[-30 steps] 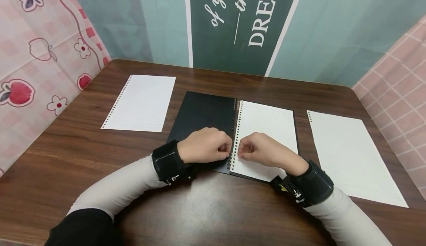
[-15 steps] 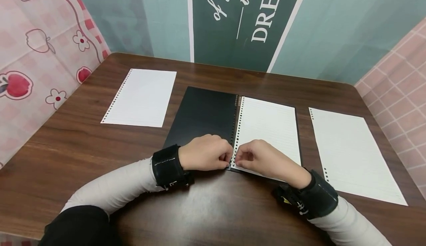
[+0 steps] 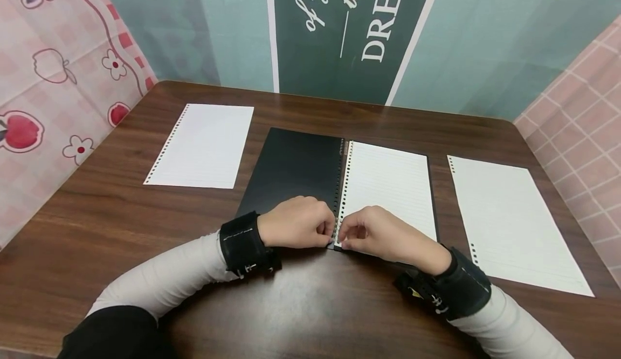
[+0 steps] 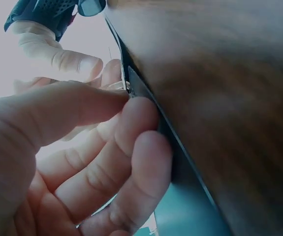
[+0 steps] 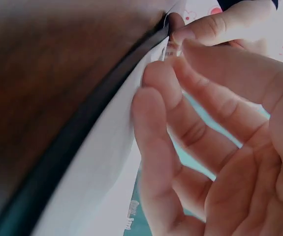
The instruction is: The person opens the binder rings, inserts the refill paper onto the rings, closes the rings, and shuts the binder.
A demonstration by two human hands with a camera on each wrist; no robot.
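A black loose-leaf binder (image 3: 298, 159) lies spread open on the table, its right side bearing a stack of white lined paper (image 3: 393, 175). At the near end of its spine, my left hand (image 3: 295, 224) pinches the binding between thumb and index finger; the left wrist view shows these fingertips (image 4: 143, 115) at the cover's edge. Facing it, my right hand (image 3: 388, 235) has thumb and index finger together at the clear binder rings (image 5: 171, 49), its other fingers touching the paper. The fingers partly hide the rings being gripped.
One loose punched sheet (image 3: 201, 146) lies on the table at the far left, another loose sheet (image 3: 519, 224) at the right. The wooden table (image 3: 291, 305) meets a green printed backdrop (image 3: 233, 30) at its far edge.
Both hands have moved down the spine to the binder's near end. My right hand has come closer to the left, its fingertips now at the rings. The head view has shifted slightly.
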